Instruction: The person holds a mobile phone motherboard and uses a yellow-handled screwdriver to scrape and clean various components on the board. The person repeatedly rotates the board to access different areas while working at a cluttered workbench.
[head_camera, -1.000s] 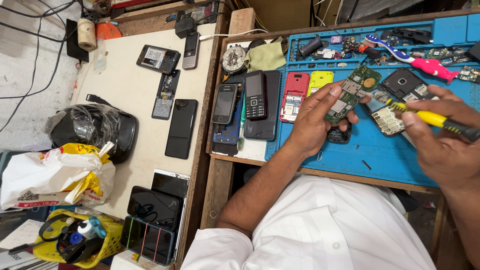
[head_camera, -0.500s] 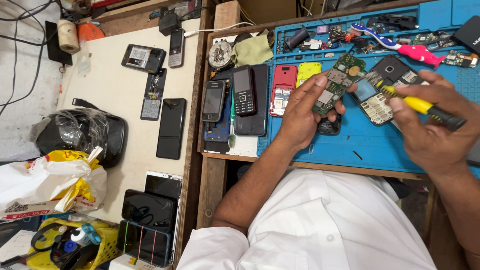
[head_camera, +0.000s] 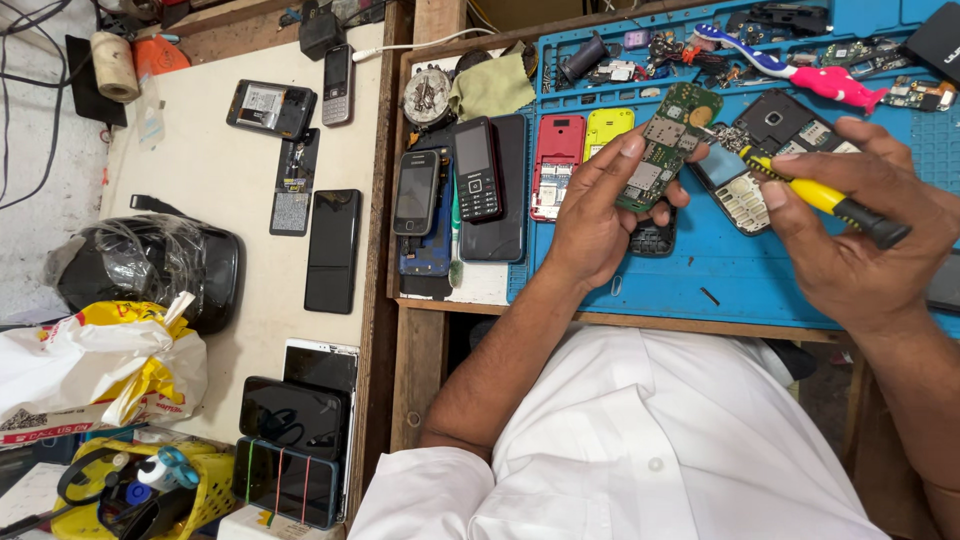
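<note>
The left hand (head_camera: 595, 215) pinches a green phone circuit board (head_camera: 665, 148) between thumb and fingertips, holding it tilted just above the blue repair mat (head_camera: 760, 285), near the mat's middle. The right hand (head_camera: 860, 235) is closed around a yellow-handled screwdriver (head_camera: 825, 200), whose tip points at the board's right edge, close to it. An opened black phone body (head_camera: 775, 125) lies on the mat behind the screwdriver; a red phone shell (head_camera: 556, 165) sits toward the mat's left edge.
</note>
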